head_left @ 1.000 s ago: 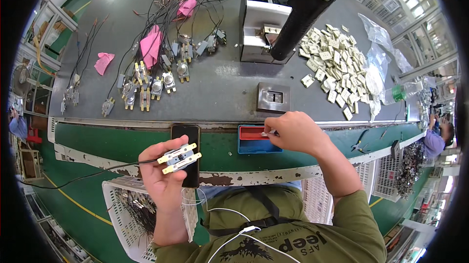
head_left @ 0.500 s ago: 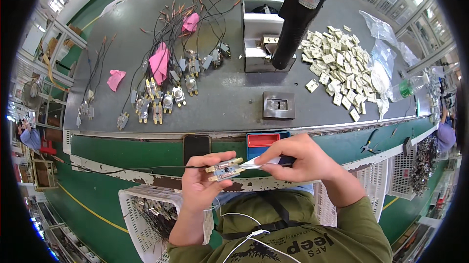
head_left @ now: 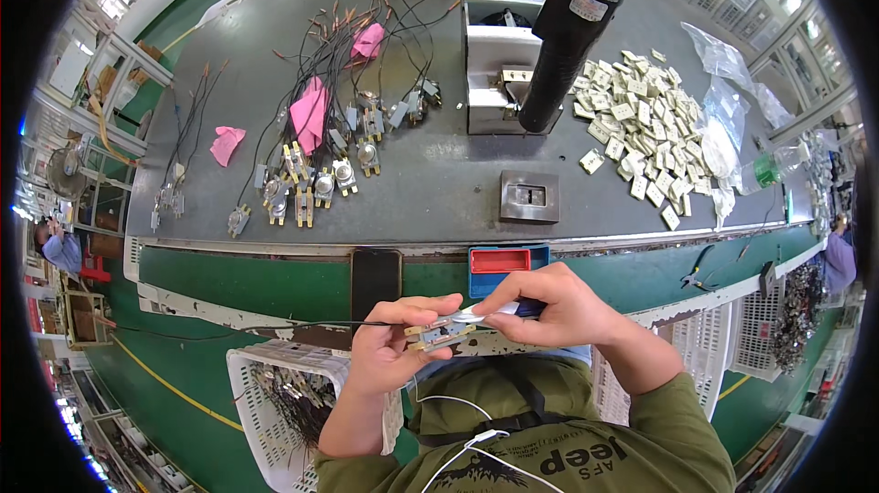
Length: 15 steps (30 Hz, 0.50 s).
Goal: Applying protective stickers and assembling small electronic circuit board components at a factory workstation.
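Observation:
My left hand (head_left: 377, 357) is closed on a small switch-like component (head_left: 439, 335) with brass terminals and a grey body, held above the table's front edge. A black wire (head_left: 320, 324) runs off from it to the left. In my right hand (head_left: 569, 312) is a white-tipped tool (head_left: 529, 309) with a dark blue handle, pinched between thumb and fingers. Its white end touches or lies just over the component's upper right side; the exact contact is hidden by my fingers. Similar wired components (head_left: 324, 184) lie in a cluster at the left of the table.
Ahead stands a metal fixture (head_left: 485, 113) with a black cylindrical tool (head_left: 577, 31), and a metal block (head_left: 529, 198) before it. White blocks (head_left: 645, 131) are heaped right. A phone (head_left: 376, 275) and blue tray (head_left: 509, 285) lie near me. Pliers (head_left: 699, 278) rest right; a white basket (head_left: 252, 401) stands left.
Both hands have shifted slightly right, with the component. The component has tilted a little, and my right fingers have come closer to it with the tool.

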Tool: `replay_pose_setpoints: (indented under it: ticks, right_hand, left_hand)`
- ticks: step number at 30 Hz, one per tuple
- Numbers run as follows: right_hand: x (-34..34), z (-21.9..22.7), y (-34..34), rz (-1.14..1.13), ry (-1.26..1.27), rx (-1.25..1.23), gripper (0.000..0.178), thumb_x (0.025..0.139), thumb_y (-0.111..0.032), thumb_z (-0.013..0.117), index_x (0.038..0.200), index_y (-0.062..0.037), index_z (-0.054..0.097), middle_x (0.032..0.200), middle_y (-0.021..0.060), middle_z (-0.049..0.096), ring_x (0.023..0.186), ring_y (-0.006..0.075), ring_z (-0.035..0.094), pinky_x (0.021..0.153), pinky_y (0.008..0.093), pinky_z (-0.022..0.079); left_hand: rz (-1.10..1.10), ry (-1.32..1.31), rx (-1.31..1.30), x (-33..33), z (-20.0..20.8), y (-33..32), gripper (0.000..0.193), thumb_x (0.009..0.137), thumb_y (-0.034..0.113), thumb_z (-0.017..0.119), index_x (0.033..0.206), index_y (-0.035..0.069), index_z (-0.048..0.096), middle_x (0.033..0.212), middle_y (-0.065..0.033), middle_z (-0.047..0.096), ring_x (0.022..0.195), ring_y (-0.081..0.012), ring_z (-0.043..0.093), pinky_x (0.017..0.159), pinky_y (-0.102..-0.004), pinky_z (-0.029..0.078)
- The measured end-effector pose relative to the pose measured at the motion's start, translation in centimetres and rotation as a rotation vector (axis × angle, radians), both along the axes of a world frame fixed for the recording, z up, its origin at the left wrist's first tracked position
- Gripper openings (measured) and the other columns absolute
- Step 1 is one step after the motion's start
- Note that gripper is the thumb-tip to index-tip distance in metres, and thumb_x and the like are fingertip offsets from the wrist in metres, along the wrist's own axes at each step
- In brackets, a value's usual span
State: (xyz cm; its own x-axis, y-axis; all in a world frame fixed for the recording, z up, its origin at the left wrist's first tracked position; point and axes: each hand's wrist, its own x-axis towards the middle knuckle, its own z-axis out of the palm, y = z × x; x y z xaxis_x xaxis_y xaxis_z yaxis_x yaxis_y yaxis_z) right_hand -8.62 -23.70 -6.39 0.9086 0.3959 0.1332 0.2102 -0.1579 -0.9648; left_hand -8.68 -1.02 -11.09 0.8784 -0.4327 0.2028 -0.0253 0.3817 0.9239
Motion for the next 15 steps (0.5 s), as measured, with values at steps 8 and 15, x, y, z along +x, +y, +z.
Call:
replay_pose_setpoints:
  ticks: [8,15]
  right_hand:
    - [-0.3,0.5,-0.4,0.051,0.115,0.028,0.01,0.079,-0.002,0.066,0.089,-0.001,0.067,0.072,0.0046,0.066,0.06,0.0061,0.058,0.054,0.0207,0.044]
    - [0.0,0.7,-0.3,0.043,0.143,0.027,0.01,0.081,-0.003,0.064,0.09,-0.0004,0.066,0.07,0.0039,0.065,0.059,0.0061,0.058,0.055,0.0208,0.045]
  left_hand:
    - [-0.029,0.023,-0.072,0.2,0.0,-0.4,0.044,0.07,0.004,0.076,0.102,0.005,0.047,0.108,-0.0213,0.059,0.108,-0.0336,0.057,0.088,-0.0419,0.051]
    - [-0.011,0.04,-0.07,0.2,0.0,-0.4,0.043,0.071,0.005,0.076,0.103,0.005,0.047,0.108,-0.0208,0.059,0.108,-0.0334,0.057,0.088,-0.0419,0.05]
